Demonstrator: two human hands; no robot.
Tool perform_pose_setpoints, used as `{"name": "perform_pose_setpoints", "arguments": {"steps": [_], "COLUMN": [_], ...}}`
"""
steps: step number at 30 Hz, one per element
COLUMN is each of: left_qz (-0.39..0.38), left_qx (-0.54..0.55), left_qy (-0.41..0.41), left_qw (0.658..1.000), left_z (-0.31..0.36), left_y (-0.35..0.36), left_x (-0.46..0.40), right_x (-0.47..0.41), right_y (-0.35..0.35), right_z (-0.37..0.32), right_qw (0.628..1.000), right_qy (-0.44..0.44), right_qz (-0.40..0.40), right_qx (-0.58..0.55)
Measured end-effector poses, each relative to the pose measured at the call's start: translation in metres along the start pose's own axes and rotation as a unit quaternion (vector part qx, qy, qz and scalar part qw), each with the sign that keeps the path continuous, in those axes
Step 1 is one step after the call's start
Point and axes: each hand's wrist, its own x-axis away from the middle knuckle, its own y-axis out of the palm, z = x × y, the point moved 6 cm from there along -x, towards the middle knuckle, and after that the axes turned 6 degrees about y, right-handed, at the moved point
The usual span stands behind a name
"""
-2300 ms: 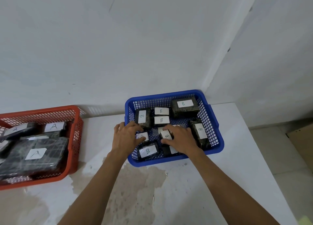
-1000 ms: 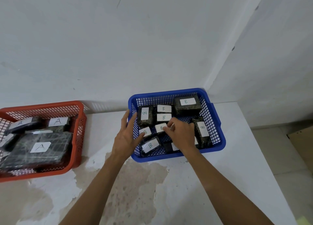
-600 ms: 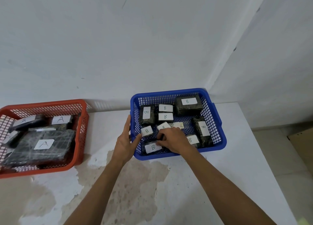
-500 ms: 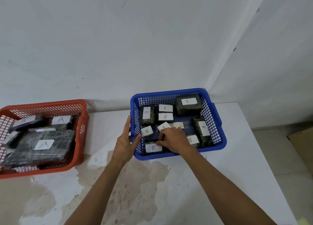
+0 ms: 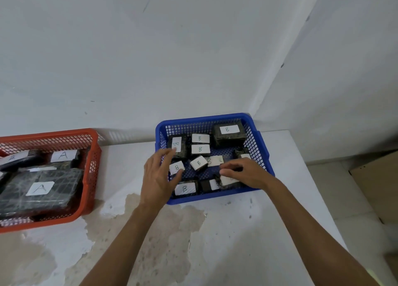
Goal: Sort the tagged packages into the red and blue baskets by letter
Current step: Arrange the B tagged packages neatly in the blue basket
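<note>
Both hands are over the blue basket [image 5: 261, 143], and neither one grips anything. My left hand [image 5: 158, 178] is spread, fingers straight, across the near-left corner, thumb just beside a small B package [image 5: 177, 167]. My right hand [image 5: 247, 173] hovers with fingers loosely bent above a package at the near-right [image 5: 228, 181]; I can't tell if the fingertips touch it. Inside the blue basket, dark wrapped packages with white tags all read B: a big one at the far right [image 5: 228, 132], two stacked tags in the middle [image 5: 200, 144], an upright one on the left [image 5: 177, 145], one tilted at the centre [image 5: 198, 163], one at the near wall [image 5: 185, 188]. Off to my left, well apart, sits the red basket [image 5: 92, 173], holding packages tagged A, a large flat one [image 5: 38, 192] in front. Both baskets rest on a white table [image 5: 193, 242] with stained, peeling patches, pushed against a white wall [image 5: 150, 59].
</note>
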Motion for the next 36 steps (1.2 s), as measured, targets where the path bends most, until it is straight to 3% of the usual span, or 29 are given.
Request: {"name": "perform_pose_setpoints", "arguments": {"steps": [2, 4, 7, 12, 15, 20, 28, 32, 36], "left_qz": [-0.063, -0.178, -0.27, -0.268, -0.265, -0.274, -0.274, -0.31, -0.345], "left_qx": [0.073, 0.145, 0.159, 0.135, 0.135, 0.151, 0.144, 0.105, 0.045], "left_qy": [0.017, -0.024, -0.044, -0.045, -0.057, -0.066, -0.077, -0.067, -0.035], "left_qw": [0.995, 0.973, 0.949, 0.953, 0.953, 0.948, 0.948, 0.943, 0.937], "left_z": [0.016, 0.026, 0.035, 0.036, 0.035, 0.032, 0.027, 0.026, 0.031], "left_y": [0.019, 0.045, 0.075, 0.092, 0.094, 0.094, 0.092, 0.095, 0.097], "left_x": [-0.008, -0.012, -0.013, -0.019, -0.02, -0.017, -0.015, -0.015, -0.018], "right_x": [0.003, 0.004, 0.005, 0.002, -0.004, -0.014, -0.019, -0.019, -0.02], "right_y": [-0.006, -0.009, -0.01, -0.001, 0.003, 0.002, 0.004, -0.001, -0.014], "right_z": [0.013, 0.019, 0.023, 0.022, 0.013, 0.02, 0.022, 0.02, 0.017], "right_qw": [1.0, 0.999, 0.998, 0.972, 0.933, 0.873, 0.867, 0.902, 0.952], "right_qy": [0.02, 0.028, 0.023, -0.018, -0.075, -0.091, -0.092, -0.088, -0.069], "right_qz": [-0.008, -0.006, 0.011, 0.027, 0.041, 0.032, 0.043, 0.06, 0.106], "right_qx": [0.014, 0.024, 0.062, 0.233, 0.349, 0.479, 0.488, 0.419, 0.28]}}
